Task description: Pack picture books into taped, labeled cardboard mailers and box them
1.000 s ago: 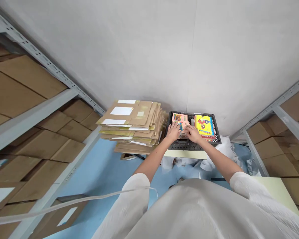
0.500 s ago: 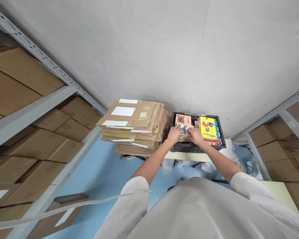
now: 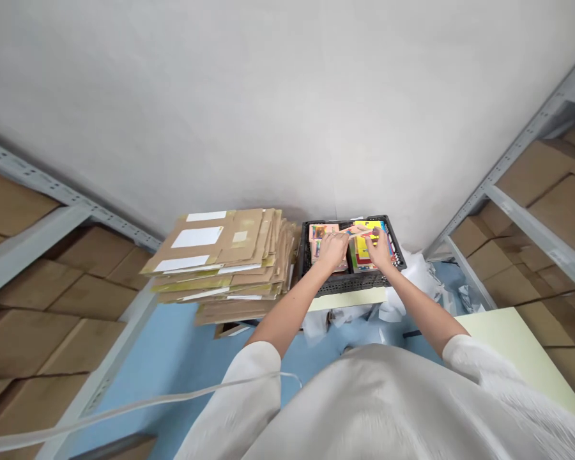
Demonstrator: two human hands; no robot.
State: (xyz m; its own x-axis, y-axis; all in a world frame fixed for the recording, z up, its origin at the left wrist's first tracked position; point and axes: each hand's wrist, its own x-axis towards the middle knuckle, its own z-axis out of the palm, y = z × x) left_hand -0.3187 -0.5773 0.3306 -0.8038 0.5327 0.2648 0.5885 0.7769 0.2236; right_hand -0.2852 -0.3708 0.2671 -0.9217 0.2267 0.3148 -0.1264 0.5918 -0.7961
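A black plastic crate (image 3: 354, 282) holds two stacks of colourful printed books. Pink-covered books (image 3: 317, 232) make up the left stack, and a yellow-covered book (image 3: 364, 257) tops the right one. Between my hands, a thin pink book (image 3: 356, 230) is held up at a tilt over the crate, largely seen edge-on. My left hand (image 3: 333, 249) grips its left end, fingers curled. The right end is pinched by my right hand (image 3: 379, 248), in front of the yellow-covered book. My fingers partly hide both stacks.
Flattened cardboard boxes (image 3: 211, 243) with white labels are piled left of the crate. Shelves of brown cartons (image 3: 48, 281) stand on both sides. White crumpled wrapping (image 3: 412, 281) lies right of the crate. A pale tabletop (image 3: 512, 358) is at the right, and a white cord (image 3: 172, 399) crosses lower left.
My hands have lifted a pink book from the left stack and shifted it rightward, tilted, toward the yellow-covered book. The view has turned, so the crate appears further left.
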